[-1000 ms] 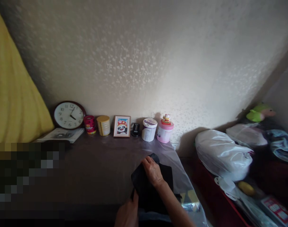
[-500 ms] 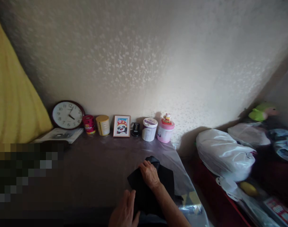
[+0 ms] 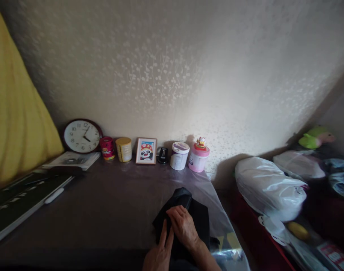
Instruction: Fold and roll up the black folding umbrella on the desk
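A folded black cloth (image 3: 196,212) lies near the front right of a dark table (image 3: 104,210). My right hand (image 3: 184,226) rests flat on top of the cloth, fingers together and stretched out toward the left. My left hand (image 3: 160,254) comes up from the bottom edge. Its extended fingers touch the cloth's left edge beside the right hand. Neither hand grips anything.
Along the wall stand a round clock (image 3: 82,136), a red tin (image 3: 106,148), a yellow tin (image 3: 123,149), a panda picture frame (image 3: 146,151), a white tub (image 3: 179,155) and a pink jar (image 3: 198,157). Papers (image 3: 71,160) lie at left; white plastic bags (image 3: 269,188) are piled at right.
My right hand slid back toward me over the cloth. My left hand moved right and forward until its fingers reached the cloth's left edge.
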Tool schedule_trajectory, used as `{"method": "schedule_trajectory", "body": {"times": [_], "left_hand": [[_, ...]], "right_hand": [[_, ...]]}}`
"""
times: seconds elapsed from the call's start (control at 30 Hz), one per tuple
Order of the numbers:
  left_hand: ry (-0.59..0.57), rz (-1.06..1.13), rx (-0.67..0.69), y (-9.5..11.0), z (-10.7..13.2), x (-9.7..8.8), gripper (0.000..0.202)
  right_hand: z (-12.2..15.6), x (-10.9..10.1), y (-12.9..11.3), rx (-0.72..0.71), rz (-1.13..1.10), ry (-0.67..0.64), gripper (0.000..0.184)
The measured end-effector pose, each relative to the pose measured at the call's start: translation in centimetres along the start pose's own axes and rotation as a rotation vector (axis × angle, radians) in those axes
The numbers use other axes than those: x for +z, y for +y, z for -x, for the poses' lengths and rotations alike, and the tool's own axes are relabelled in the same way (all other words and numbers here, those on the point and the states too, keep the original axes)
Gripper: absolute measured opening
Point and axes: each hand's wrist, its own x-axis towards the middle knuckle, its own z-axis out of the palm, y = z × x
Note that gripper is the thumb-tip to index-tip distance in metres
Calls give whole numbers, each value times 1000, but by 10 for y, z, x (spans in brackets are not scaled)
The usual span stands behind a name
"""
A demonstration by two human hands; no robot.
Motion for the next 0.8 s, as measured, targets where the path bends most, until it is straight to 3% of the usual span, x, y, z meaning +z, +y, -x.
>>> {"method": "schedule_trajectory", "body": {"times": [0.17,0.4,0.47,0.57,0.7,0.8], "left_hand": [[43,-88,-40,2,-2,7,79],[49,-86,-53,4,-1,8,83],[43,-75,-64,4,-1,8,83],[44,-73,-78,5,-1,10,81],[48,-71,-92,5,-2,13,77],[50,-60,-81,4,-2,13,75]], "right_hand": [[9,2,9,-1,28,87,26],[-24,9,71,129,127,103,29],[-29,4,78,192,146,154,30],[-23,-5,64,155,94,187,29],[-5,-7,30,-60,-42,-14,24],[-5,1,30,-54,-29,-72,25]]}}
